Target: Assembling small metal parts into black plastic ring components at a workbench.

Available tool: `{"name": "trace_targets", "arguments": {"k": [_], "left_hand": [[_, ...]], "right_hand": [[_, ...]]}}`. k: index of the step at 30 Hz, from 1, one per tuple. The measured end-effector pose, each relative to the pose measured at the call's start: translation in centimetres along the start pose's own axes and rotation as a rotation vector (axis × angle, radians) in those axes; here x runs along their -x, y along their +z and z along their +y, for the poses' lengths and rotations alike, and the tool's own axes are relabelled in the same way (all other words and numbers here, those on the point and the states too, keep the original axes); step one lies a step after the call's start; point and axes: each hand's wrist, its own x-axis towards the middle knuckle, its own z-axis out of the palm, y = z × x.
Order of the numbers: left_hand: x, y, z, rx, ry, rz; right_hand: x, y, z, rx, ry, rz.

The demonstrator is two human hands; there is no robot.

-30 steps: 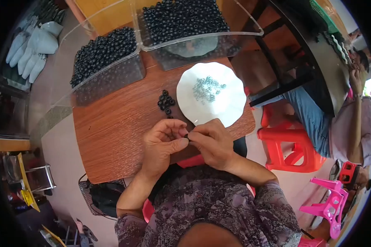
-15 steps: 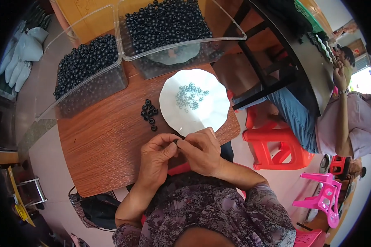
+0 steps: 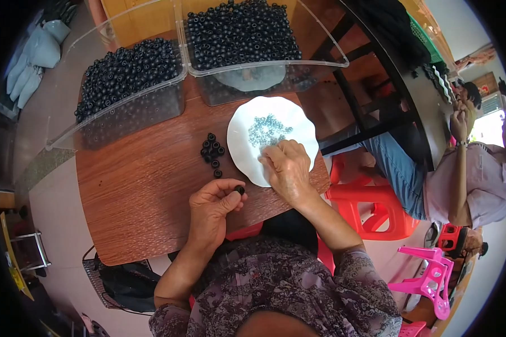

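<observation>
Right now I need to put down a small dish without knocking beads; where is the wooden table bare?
Bare wood lies left of the small cluster of loose black beads, below the left clear plastic bin of black beads, towards the brown wooden table's near-left edge. Crowded: around the white scalloped plate, where the right hand rests, and the left hand.

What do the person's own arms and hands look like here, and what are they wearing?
Both hands, the left hand and the right hand, are bare: no gloves, rings or watch show. The forearms are uncovered too. Short sleeves of a grey-purple patterned top end near the elbows.
</observation>
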Motion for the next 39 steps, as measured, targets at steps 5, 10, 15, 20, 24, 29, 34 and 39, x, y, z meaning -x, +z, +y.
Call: {"name": "trace_targets", "arguments": {"k": [5, 10, 15, 20, 24, 29, 34, 39], "left_hand": [[0.0, -0.4, -0.4, 0.008, -0.002, 0.014], [0.0, -0.5, -0.5, 0.037, -0.012, 0.02], [0.1, -0.5, -0.3, 0.046, -0.033, 0.016], [0.1, -0.7, -0.6, 0.054, -0.014, 0.019], [0.1, -0.8, -0.5, 0.072, -0.028, 0.011], [0.1, -0.8, -0.5, 0.088, -0.014, 0.012], [0.0, -1.0, -0.7, 0.132, -0.012, 0.016], [-0.1, -1.3, -0.7, 0.102, -0.014, -0.006]], "right_hand": [[-0.5, 0.1, -0.2, 0.05, 0.009, -0.067], [-1.1, 0.2, -0.3, 0.088, 0.013, -0.091], [-1.2, 1.2, -0.1, 0.142, -0.019, -0.072], [-1.5, 1.4, -0.7, 0.123, 0.017, -0.076], [-1.5, 2.0, -0.3, 0.161, -0.035, -0.043], [-1.4, 1.4, -0.5, 0.079, -0.082, 0.004], [-0.7, -1.1, -1.9, -0.454, 0.086, -0.084], [-0.4, -3.1, -3.9, -0.688, 0.146, -0.238]]}}
